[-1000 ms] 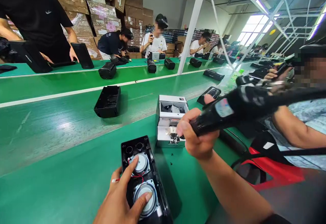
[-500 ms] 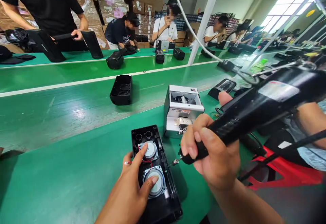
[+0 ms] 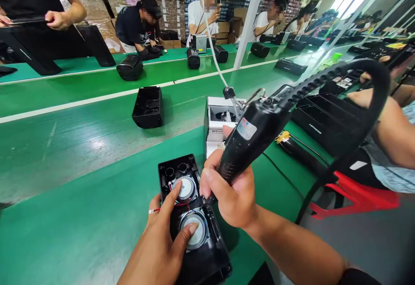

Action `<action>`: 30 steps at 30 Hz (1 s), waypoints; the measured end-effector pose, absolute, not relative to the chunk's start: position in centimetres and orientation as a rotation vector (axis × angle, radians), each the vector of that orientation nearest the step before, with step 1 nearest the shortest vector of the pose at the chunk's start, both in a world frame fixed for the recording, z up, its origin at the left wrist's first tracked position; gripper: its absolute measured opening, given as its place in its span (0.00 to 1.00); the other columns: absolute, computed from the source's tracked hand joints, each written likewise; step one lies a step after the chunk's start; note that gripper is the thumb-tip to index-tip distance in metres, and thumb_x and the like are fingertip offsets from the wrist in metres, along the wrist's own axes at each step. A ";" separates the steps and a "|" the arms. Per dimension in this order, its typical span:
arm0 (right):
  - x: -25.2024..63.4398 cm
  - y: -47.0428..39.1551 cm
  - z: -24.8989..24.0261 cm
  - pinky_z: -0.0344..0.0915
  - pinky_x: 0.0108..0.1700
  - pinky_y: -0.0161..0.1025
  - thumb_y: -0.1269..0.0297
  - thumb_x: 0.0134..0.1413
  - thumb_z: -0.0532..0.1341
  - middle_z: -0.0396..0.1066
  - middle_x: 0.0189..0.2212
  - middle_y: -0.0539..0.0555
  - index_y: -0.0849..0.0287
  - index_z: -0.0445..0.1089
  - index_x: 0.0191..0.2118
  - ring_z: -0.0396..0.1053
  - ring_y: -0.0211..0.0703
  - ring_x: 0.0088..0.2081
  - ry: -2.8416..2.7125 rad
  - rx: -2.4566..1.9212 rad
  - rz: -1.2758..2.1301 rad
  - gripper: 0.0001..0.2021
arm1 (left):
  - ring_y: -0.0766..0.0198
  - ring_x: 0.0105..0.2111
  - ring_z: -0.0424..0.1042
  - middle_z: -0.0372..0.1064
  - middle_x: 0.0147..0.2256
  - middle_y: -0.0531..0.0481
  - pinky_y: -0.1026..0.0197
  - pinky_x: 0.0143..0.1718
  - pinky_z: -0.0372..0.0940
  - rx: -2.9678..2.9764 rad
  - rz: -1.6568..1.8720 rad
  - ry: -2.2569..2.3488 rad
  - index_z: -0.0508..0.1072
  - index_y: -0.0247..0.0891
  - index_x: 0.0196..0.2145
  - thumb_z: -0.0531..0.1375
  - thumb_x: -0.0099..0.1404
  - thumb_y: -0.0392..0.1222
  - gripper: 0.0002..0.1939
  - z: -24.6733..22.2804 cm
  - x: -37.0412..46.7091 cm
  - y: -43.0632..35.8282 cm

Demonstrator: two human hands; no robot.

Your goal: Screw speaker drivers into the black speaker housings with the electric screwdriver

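A black speaker housing point(image 3: 204, 261) lies on the green bench, its inside facing up. Two round speaker drivers, an upper one point(image 3: 187, 190) and a lower one point(image 3: 196, 229), sit in it with thin red wires between them. My left hand point(image 3: 162, 235) holds the housing from the left, index finger on the upper driver and thumb on the lower. My right hand point(image 3: 235, 196) is closed around a black electric screwdriver point(image 3: 243, 142), tilted with its tip down at the housing's right side between the drivers. My fingers partly hide the tip.
Behind the screwdriver stands a grey-white screw feeder point(image 3: 214, 131). An open black housing point(image 3: 147, 108) rests on the green conveyor. A cable point(image 3: 378, 86) loops to the right above a red stool point(image 3: 359, 196). Co-workers sit and stand across the line; another person's arm is at right.
My right hand has moved left and down with the electric screwdriver, now steeper, bringing its tip onto the housing. My left hand keeps its hold. The view has shifted slightly.
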State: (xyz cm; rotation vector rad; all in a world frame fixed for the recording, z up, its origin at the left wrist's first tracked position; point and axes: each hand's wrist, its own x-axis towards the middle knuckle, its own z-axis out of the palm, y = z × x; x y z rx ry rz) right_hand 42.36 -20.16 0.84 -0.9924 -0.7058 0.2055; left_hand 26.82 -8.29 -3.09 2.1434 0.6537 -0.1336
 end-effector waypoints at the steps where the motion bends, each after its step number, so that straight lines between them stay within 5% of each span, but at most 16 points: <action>1: 42.3 -20.1 0.7 0.68 0.27 0.36 0.69 0.67 0.65 0.66 0.30 0.44 0.53 0.64 0.41 0.66 0.32 0.23 -0.708 -0.986 0.215 0.08 | 0.44 0.72 0.56 0.45 0.74 0.45 0.34 0.69 0.58 2.148 -0.135 0.650 0.44 0.59 0.74 0.52 0.72 0.63 0.39 -3.1 26.8 -8.3; 8: 42.4 -20.0 0.2 0.67 0.27 0.35 0.68 0.67 0.65 0.66 0.30 0.44 0.53 0.64 0.41 0.65 0.32 0.23 -0.692 -0.995 0.259 0.08 | 0.45 0.76 0.43 0.51 0.73 0.43 0.31 0.70 0.54 2.194 -0.106 0.632 0.46 0.55 0.74 0.53 0.72 0.63 0.39 -2.9 27.0 -8.3; 13: 41.9 -20.3 0.3 0.67 0.23 0.36 0.68 0.65 0.65 0.65 0.30 0.46 0.53 0.65 0.40 0.64 0.34 0.23 -0.735 -1.021 0.278 0.07 | 0.42 0.70 0.59 0.48 0.74 0.39 0.32 0.68 0.59 2.189 -0.121 0.658 0.47 0.54 0.74 0.53 0.71 0.63 0.40 -2.8 27.0 -8.3; 16: 41.4 -20.3 0.5 0.63 0.21 0.37 0.69 0.65 0.64 0.63 0.28 0.45 0.50 0.64 0.41 0.61 0.36 0.22 -0.770 -1.011 0.270 0.08 | 0.43 0.70 0.60 0.47 0.74 0.39 0.35 0.67 0.61 2.209 -0.139 0.657 0.47 0.54 0.74 0.52 0.71 0.64 0.39 -2.8 27.0 -8.3; 23: 41.2 -20.2 0.3 0.61 0.23 0.39 0.72 0.62 0.63 0.65 0.28 0.44 0.45 0.56 0.59 0.62 0.38 0.21 -0.814 -1.035 0.255 0.25 | 0.43 0.67 0.64 0.48 0.73 0.38 0.35 0.64 0.64 2.224 -0.074 0.636 0.50 0.53 0.73 0.53 0.72 0.61 0.37 -2.8 27.1 -8.3; 30: 41.0 -20.0 0.4 0.65 0.29 0.36 0.74 0.58 0.63 0.65 0.28 0.42 0.50 0.57 0.51 0.62 0.34 0.23 -0.810 -1.107 0.211 0.20 | 0.42 0.64 0.67 0.58 0.68 0.38 0.34 0.64 0.64 2.218 0.035 0.642 0.57 0.51 0.72 0.58 0.69 0.57 0.36 -2.8 27.3 -8.5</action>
